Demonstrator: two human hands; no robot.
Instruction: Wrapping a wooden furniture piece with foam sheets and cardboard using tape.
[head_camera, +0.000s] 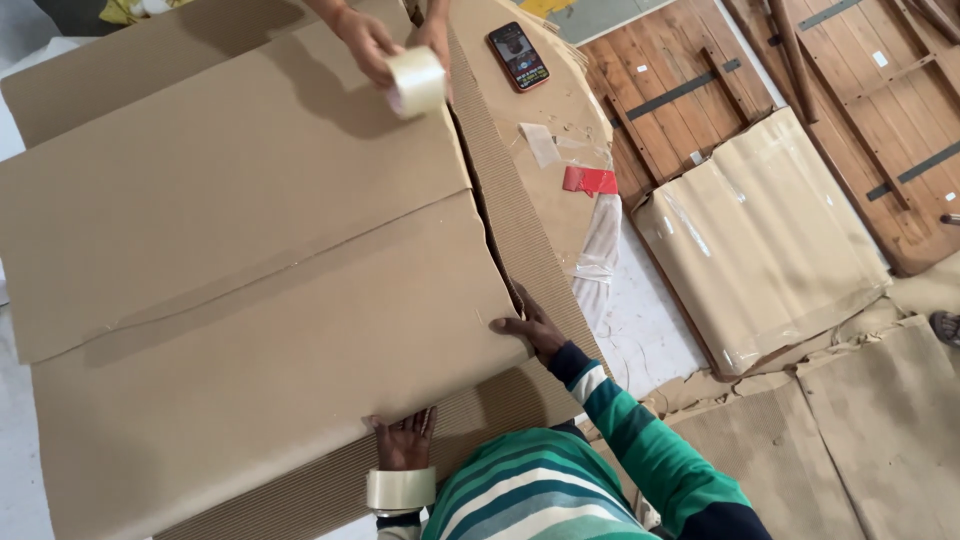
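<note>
A large brown cardboard sheet (260, 330) is folded over a big wrapped object, with a ribbed corrugated layer (520, 230) showing along its right edge. My left hand (405, 440) grips the sheet's near edge, and a roll of clear tape (400, 489) sits around its wrist. My right hand (530, 328), in a green striped sleeve, holds the sheet's right corner against the ribbed layer. At the far end, another person's two hands (368, 42) hold a second clear tape roll (416, 82) over the seam.
A phone (518, 56) lies on the cardboard at the top. Beside it are a red tape scrap (590, 180) and crumpled clear tape (598, 250). A cardboard-wrapped panel (760, 240) and wooden table tops (690, 90) lie to the right on the floor.
</note>
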